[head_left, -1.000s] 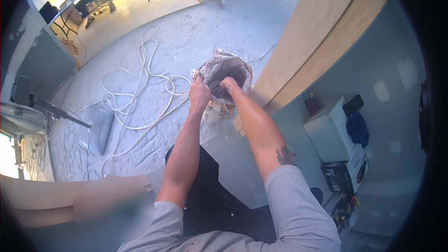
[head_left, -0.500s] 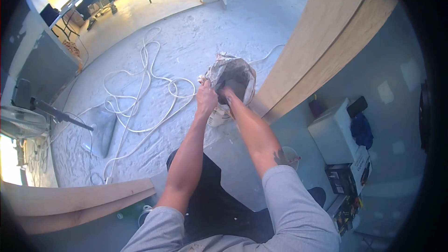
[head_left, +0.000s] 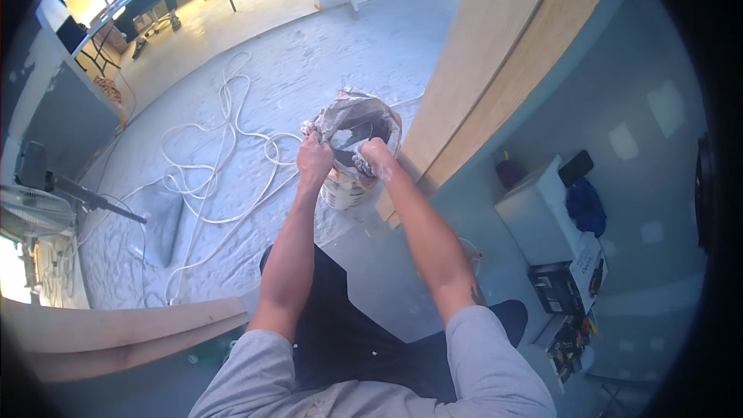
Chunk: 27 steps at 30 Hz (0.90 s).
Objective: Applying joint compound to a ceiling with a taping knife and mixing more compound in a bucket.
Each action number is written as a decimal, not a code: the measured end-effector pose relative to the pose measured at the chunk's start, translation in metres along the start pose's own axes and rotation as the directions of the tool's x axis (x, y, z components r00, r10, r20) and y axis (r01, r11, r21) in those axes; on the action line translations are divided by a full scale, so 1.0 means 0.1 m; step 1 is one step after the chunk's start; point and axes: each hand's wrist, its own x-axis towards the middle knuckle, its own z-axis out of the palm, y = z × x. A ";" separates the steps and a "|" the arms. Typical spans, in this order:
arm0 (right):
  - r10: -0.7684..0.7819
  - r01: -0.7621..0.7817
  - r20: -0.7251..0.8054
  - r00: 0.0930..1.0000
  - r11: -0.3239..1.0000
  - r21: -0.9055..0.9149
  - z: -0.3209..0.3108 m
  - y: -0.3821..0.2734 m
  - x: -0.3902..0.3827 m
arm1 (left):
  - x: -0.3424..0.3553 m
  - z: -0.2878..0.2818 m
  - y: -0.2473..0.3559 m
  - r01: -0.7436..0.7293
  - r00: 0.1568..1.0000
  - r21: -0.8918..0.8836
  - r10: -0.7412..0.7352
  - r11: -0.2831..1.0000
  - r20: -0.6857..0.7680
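1. Centre of the frame, slightly above the middle: a bucket [head_left: 346, 190] stands on the dust-whitened floor [head_left: 232, 108], lined with a crumpled, paint-smeared plastic bag [head_left: 356, 120] whose mouth stands open above the rim.
2. Left hand [head_left: 313, 161]: closed in a fist on the left edge of the bag, pulling it outward; judged to keep the mouth open and the liner from slipping into the bucket.
3. Right hand [head_left: 377, 158]: fingers curled shut on the near right edge of the bag. It may also hold a small pale scrap, but the view is too small to tell. The knuckles carry white residue.
4. Both forearms reach straight out from the lower edge, so the person stands just behind the bucket with the load between the hands.
5. A long wooden board [head_left: 495, 62] runs from top centre-right down to just beside the bucket, seemingly leaned on the grey wall [head_left: 619, 70].
6. A white hose [head_left: 224, 147] loops over the floor left of centre; a fan [head_left: 31, 213] stands at the left edge.
7. Packages, right of centre: a white box-shaped unit [head_left: 538, 217] with a dark flat object and a blue cloth [head_left: 584, 205] by it; below it, dark cartons [head_left: 561, 290] with a white label, print not legible.
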 end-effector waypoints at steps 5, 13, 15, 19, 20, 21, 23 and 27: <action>-0.039 0.035 -0.075 0.996 0.998 -0.054 -0.17 0.07 -0.35 | -0.06 -0.01 0.15 0.063 0.995 -0.016 -0.062 0.998 0.081; 0.061 -0.062 0.013 0.998 0.974 0.217 -0.22 0.21 -0.65 | -0.06 -0.11 0.07 0.264 0.958 -0.125 -0.245 0.956 0.151; 0.037 -0.043 0.027 0.999 0.968 0.249 -0.21 0.23 -0.74 | -0.09 -0.15 0.04 0.294 0.952 -0.206 -0.267 0.933 0.149; -0.014 0.011 0.010 1.000 0.971 0.239 -0.35 0.23 -0.88 | -0.20 -0.13 0.23 0.387 0.917 -0.295 -0.330 0.874 0.224; -0.012 0.008 0.013 1.000 0.971 0.239 -0.34 0.21 -0.92 | -0.18 -0.13 0.20 0.364 0.928 -0.298 -0.317 0.882 0.196; -0.049 0.044 0.018 0.999 0.975 0.216 -0.34 0.20 -0.98 | -0.16 -0.12 0.18 0.342 0.938 -0.300 -0.303 0.890 0.170; -0.092 0.080 0.055 0.994 0.978 0.193 -0.19 0.14 -1.09 | 0.00 -0.19 -0.11 0.323 0.946 -0.270 -0.304 0.907 0.112; -0.053 0.029 0.121 0.991 0.982 0.188 -0.38 0.32 -1.17 | -0.14 -0.11 -0.05 0.379 0.925 -0.364 -0.340 0.851 0.168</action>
